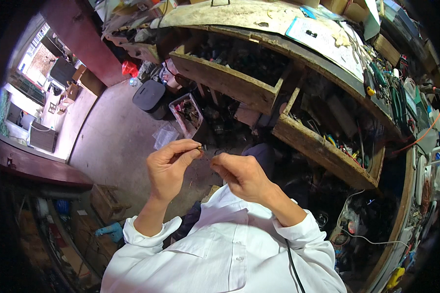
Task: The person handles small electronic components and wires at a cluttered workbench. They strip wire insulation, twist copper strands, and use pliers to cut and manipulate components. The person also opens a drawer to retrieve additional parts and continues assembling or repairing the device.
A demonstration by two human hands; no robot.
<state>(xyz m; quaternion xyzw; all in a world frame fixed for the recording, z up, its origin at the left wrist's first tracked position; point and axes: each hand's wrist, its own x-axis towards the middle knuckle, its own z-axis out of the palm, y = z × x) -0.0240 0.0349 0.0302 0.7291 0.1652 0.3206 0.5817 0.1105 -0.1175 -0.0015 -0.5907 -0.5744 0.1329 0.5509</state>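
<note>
A: Left hand [168,168], status?

B: Raised in front of the chest, thumb and forefinger pinched on a small dark metal part [199,146] with a brownish tip. Remaining fingers curled loosely beneath. Part protruding just past the fingertips, toward the other hand.

A: Right hand [242,175], status?

B: Level with the left, just beside it, not touching. Fingers drawn together at the tips, close to the small part. Too small to tell whether anything sits between those fingertips. Grip therefore undetermined.

A: Sleeves?

B: White cotton shirt sleeves [298,234] on both forearms, cuffs ending just short of the wrists. Thin black cable [292,266] running down over the right sleeve.

A: Surroundings beyond the hands?

B: Well above the right hand, an open worn wooden drawer [230,80], filled with dark hardware. To the right of the right hand, a second open wooden drawer [322,149], holding tools and coloured wires. Above both, a curved, stained wooden workbench top [239,17], with a white sheet of paper [322,41] lying on it. Above the left hand, on the grey concrete floor [117,141], a clear plastic bin [187,113] of small parts, and beside that a dark rounded container [149,96]. Just above the left hand, a crumpled clear plastic bag [164,136]. Far right of the right hand, an orange cable [428,129] looping over the bench edge.
</note>
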